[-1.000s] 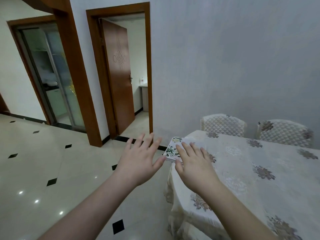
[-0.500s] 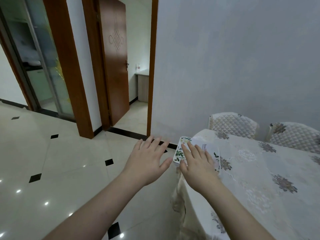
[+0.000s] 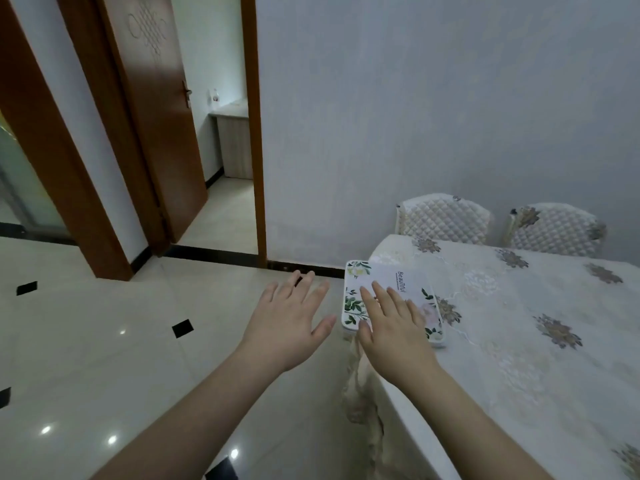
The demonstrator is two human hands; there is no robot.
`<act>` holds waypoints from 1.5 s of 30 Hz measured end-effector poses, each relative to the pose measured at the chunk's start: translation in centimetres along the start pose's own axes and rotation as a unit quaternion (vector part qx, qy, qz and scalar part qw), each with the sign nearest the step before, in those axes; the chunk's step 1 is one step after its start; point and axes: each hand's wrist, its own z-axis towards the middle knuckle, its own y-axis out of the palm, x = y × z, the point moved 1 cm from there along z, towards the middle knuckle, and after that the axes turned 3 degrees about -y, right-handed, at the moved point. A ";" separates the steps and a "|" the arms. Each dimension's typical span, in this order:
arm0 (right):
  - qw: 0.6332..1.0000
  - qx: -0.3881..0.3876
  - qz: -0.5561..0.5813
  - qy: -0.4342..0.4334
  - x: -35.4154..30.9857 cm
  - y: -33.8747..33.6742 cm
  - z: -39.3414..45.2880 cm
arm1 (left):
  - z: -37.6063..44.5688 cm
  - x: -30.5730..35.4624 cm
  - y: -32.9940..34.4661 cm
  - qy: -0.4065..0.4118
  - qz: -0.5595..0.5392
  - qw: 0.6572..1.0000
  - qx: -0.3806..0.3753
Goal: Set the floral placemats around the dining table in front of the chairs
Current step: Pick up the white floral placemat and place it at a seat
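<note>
Floral placemats (image 3: pixel 388 292), a small white stack with green leaf print and the word "Beautiful" on top, lie at the corner of the dining table (image 3: pixel 519 341), partly over its edge. The right hand (image 3: pixel 391 327) rests flat on the stack, fingers straight and spread, gripping nothing. The left hand (image 3: pixel 291 320) hovers over the tiled floor (image 3: pixel 104 341) just beside the stack, also open with straight fingers, not touching it. Two quilted chairs (image 3: pixel 443 216) stand at the far side of the table, against the grey wall (image 3: pixel 415 116).
</note>
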 end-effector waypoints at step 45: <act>0.895 -0.075 -0.038 0.437 9.5 18.4 26.4 | 46.3 -2.3 24.2 0.498 -0.019 0.860 -0.108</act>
